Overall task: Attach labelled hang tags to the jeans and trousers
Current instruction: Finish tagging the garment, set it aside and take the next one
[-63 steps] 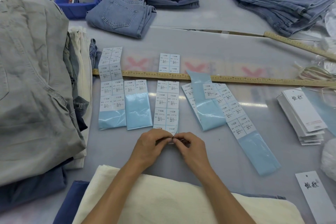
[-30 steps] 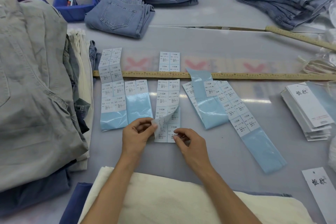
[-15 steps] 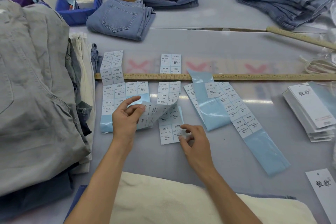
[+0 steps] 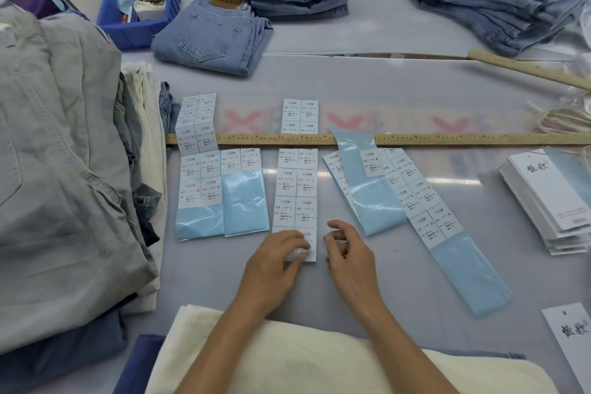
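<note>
A person sat at a pale bench, seen from above, both bare forearms reaching forward over a cream garment that lay nearest the body, probably next in line for tagging. Several label strips on blue backing lay side by side in front, apparently sorted by printed size, and a wooden ruler ran across them, likely to hold them flat and in order.

The left hand rested on the near end of the middle label strip, its fingers curled down and pinching at the bottom label as if to lift its edge. The right hand hovered just beside the strip, fingers loosely curled and holding nothing.

The hang tags waited in a fanned stack at the right edge, well apart from the hands, with one loose tag nearer. Folded jeans and further denim stacks lay at the far side; grey trousers were piled on the left.
</note>
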`<state>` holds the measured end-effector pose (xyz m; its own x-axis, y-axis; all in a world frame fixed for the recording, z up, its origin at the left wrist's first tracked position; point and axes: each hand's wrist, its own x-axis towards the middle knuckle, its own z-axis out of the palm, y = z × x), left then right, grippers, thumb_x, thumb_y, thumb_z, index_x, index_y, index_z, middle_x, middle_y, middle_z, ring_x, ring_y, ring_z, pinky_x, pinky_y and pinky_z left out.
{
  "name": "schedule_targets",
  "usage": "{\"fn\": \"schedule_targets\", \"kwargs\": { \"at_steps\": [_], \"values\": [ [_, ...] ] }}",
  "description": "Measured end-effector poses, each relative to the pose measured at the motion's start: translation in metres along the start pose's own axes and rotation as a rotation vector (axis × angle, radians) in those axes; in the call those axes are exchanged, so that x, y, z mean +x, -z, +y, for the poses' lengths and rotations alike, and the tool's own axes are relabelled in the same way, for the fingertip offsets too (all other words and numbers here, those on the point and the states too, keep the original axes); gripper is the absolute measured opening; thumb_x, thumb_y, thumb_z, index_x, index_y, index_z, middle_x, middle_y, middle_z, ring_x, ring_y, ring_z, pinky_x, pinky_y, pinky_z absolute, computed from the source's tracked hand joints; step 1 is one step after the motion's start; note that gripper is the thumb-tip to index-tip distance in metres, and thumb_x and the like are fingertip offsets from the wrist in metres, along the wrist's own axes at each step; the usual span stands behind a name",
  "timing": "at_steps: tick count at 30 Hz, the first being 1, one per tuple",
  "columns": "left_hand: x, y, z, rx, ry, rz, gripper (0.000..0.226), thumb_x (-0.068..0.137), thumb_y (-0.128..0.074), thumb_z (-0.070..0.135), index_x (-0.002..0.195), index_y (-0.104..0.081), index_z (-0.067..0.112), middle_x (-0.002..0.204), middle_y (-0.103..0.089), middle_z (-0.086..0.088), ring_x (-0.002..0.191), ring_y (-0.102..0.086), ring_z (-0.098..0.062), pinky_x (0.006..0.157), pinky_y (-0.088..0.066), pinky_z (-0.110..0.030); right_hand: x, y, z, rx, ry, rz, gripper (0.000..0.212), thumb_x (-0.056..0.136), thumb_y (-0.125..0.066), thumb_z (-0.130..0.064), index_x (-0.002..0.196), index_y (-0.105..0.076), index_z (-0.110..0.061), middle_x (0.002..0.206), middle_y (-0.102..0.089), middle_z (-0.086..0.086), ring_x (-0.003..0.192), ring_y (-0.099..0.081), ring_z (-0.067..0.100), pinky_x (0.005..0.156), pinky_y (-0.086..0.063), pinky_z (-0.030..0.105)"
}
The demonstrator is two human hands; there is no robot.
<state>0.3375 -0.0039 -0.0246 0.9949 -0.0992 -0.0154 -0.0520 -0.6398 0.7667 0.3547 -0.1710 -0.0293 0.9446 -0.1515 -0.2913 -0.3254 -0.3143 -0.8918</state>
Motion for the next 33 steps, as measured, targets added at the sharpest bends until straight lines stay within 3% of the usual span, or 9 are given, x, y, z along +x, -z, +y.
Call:
{"fn": "schedule_targets", "kwargs": {
  "at_steps": [4, 8, 13, 17, 23, 26, 29, 31, 33],
  "values": [
    [-0.01, -0.016, -0.01, 0.304, -0.281, 0.113, 0.02, 0.084, -0.076, 0.004, 0.103, -0.074, 0.012, 0.125, -0.067, -0.008, 0.114, -0.063, -0.027, 0.091, -0.055, -0.037, -0.001, -0.003, 0.002, -0.213, 0.132, 0.006, 0.02, 0.097, -0.06, -0.02, 0.114, -0.065, -0.03, 0.093, -0.066, -0.012, 0.079, -0.061, 0.003, 0.075, -0.051, 0.025],
    [-0.003, -0.025, -0.009, 0.472, -0.415, 0.196, 0.025, 0.093, -0.064, 0.022, 0.114, -0.072, 0.01, 0.126, -0.066, -0.012, 0.117, -0.062, -0.03, 0.099, -0.049, -0.04, -0.003, -0.011, 0.004, -0.34, 0.297, 0.212, 0.01, 0.091, -0.067, -0.008, 0.097, -0.069, -0.015, 0.09, -0.063, -0.004, 0.073, -0.061, 0.014, 0.065, -0.054, 0.035],
    [0.004, -0.03, -0.014, 0.552, -0.377, 0.117, 0.038, 0.092, -0.06, 0.032, 0.122, -0.069, 0.011, 0.133, -0.063, -0.01, 0.121, -0.059, -0.03, 0.106, -0.04, -0.041, -0.004, -0.017, 0.004, -0.413, 0.422, 0.286, 0.01, 0.087, -0.069, -0.006, 0.089, -0.065, -0.015, 0.082, -0.062, -0.001, 0.066, -0.061, 0.02, 0.052, -0.05, 0.03],
    [0.006, -0.032, -0.014, 0.575, -0.362, 0.075, 0.043, 0.092, -0.056, 0.041, 0.126, -0.067, 0.016, 0.135, -0.062, -0.006, 0.123, -0.058, -0.026, 0.106, -0.038, -0.038, -0.001, -0.017, 0.005, -0.395, 0.368, 0.29, 0.016, 0.084, -0.075, -0.008, 0.092, -0.067, -0.018, 0.083, -0.065, -0.003, 0.063, -0.062, 0.02, 0.051, -0.05, 0.03],
    [0.009, -0.027, -0.005, 0.52, -0.374, 0.057, 0.037, 0.091, -0.06, 0.041, 0.123, -0.064, 0.025, 0.13, -0.061, 0.007, 0.118, -0.058, -0.016, 0.098, -0.04, -0.03, 0.005, -0.02, 0.009, -0.334, 0.288, 0.286, 0.009, 0.091, -0.069, -0.018, 0.097, -0.067, -0.025, 0.091, -0.068, -0.008, 0.07, -0.063, 0.016, 0.06, -0.049, 0.03],
    [0.007, -0.022, 0.003, 0.399, -0.372, 0.074, 0.029, 0.092, -0.062, 0.034, 0.12, -0.063, 0.025, 0.119, -0.064, 0.012, 0.106, -0.061, -0.012, 0.085, -0.049, -0.027, 0.011, -0.018, 0.007, -0.246, 0.219, 0.291, 0.012, 0.094, -0.063, -0.02, 0.098, -0.064, -0.032, 0.094, -0.066, -0.012, 0.069, -0.056, 0.004, 0.063, -0.042, 0.021],
    [0.004, -0.016, 0.002, 0.223, -0.26, 0.125, 0.029, 0.095, -0.059, 0.03, 0.123, -0.064, 0.027, 0.113, -0.069, 0.012, 0.097, -0.066, -0.007, 0.078, -0.056, -0.025, 0.018, -0.014, 0.001, -0.201, 0.235, 0.275, 0.017, 0.096, -0.059, -0.016, 0.107, -0.064, -0.026, 0.097, -0.064, -0.008, 0.076, -0.058, 0.0, 0.062, -0.04, 0.012],
    [0.003, -0.015, -0.001, 0.119, -0.208, 0.112, 0.028, 0.096, -0.06, 0.025, 0.123, -0.065, 0.029, 0.116, -0.069, 0.016, 0.1, -0.066, -0.003, 0.082, -0.057, -0.025, 0.02, -0.011, -0.005, -0.248, 0.226, 0.238, 0.024, 0.097, -0.056, -0.018, 0.119, -0.061, -0.026, 0.103, -0.061, -0.011, 0.086, -0.059, 0.003, 0.071, -0.043, 0.015],
    [0.004, -0.017, -0.002, 0.044, -0.214, 0.046, 0.032, 0.094, -0.06, 0.017, 0.123, -0.065, 0.031, 0.118, -0.068, 0.018, 0.104, -0.065, -0.003, 0.087, -0.055, -0.025, 0.02, -0.01, -0.011, -0.34, 0.221, 0.174, 0.037, 0.096, -0.057, -0.022, 0.132, -0.054, -0.027, 0.113, -0.056, -0.015, 0.107, -0.053, 0.008, 0.088, -0.046, 0.025]
  ]
}}
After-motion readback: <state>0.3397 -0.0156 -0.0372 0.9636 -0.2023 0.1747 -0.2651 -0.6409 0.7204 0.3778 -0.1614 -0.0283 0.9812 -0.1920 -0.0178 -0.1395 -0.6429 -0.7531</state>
